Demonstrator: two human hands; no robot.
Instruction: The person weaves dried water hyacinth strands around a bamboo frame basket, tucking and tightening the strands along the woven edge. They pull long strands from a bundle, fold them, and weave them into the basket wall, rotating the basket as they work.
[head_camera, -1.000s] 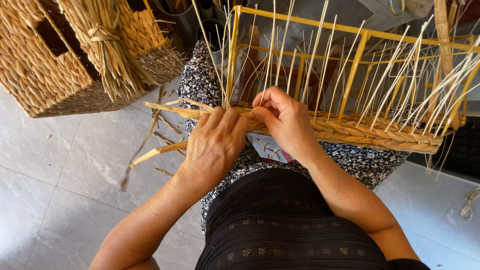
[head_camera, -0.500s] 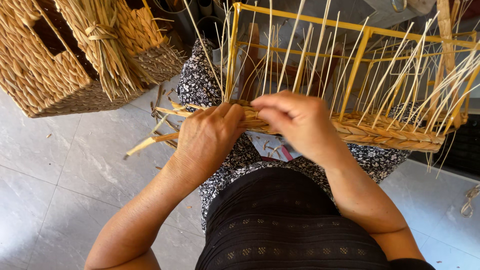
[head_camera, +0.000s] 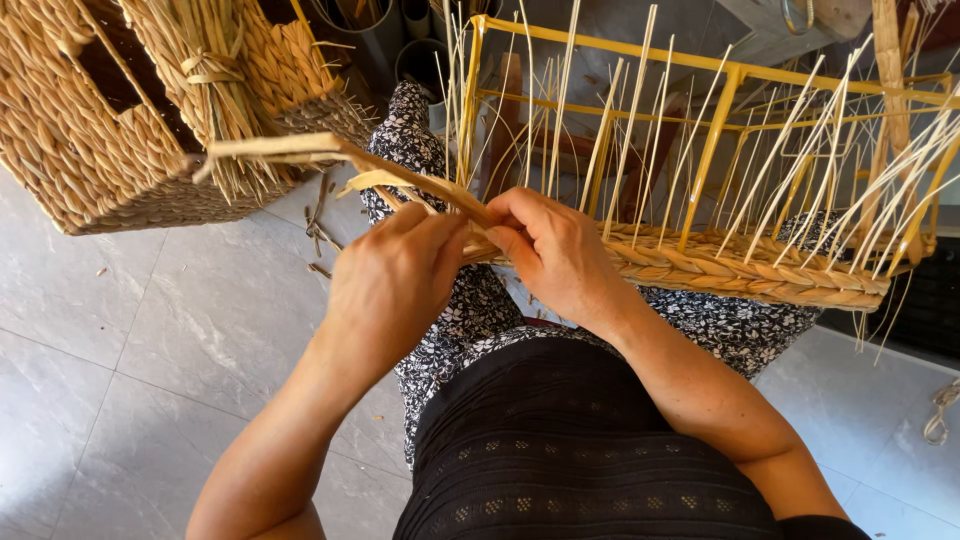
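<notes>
A half-woven basket rests on my lap: a yellow metal frame (head_camera: 712, 140) with thin upright reed stakes (head_camera: 610, 130) and a braided straw band (head_camera: 740, 268) along its near edge. My left hand (head_camera: 395, 285) grips loose flat straw strands (head_camera: 320, 152) that stick out up and to the left. My right hand (head_camera: 560, 255) pinches the same strands where they meet the left end of the braided band. The two hands touch each other at the fingertips.
A finished woven straw basket (head_camera: 75, 130) lies on the grey tile floor (head_camera: 150, 340) at upper left, with a tied bundle of straw (head_camera: 215, 75) leaning on it. Straw scraps (head_camera: 320, 235) lie beside it. Grey tubes (head_camera: 385, 35) stand behind.
My left hand has lifted the loose straw strands from low at the left to up and across the frame's corner. Both hands have closed in together at the band's left end.
</notes>
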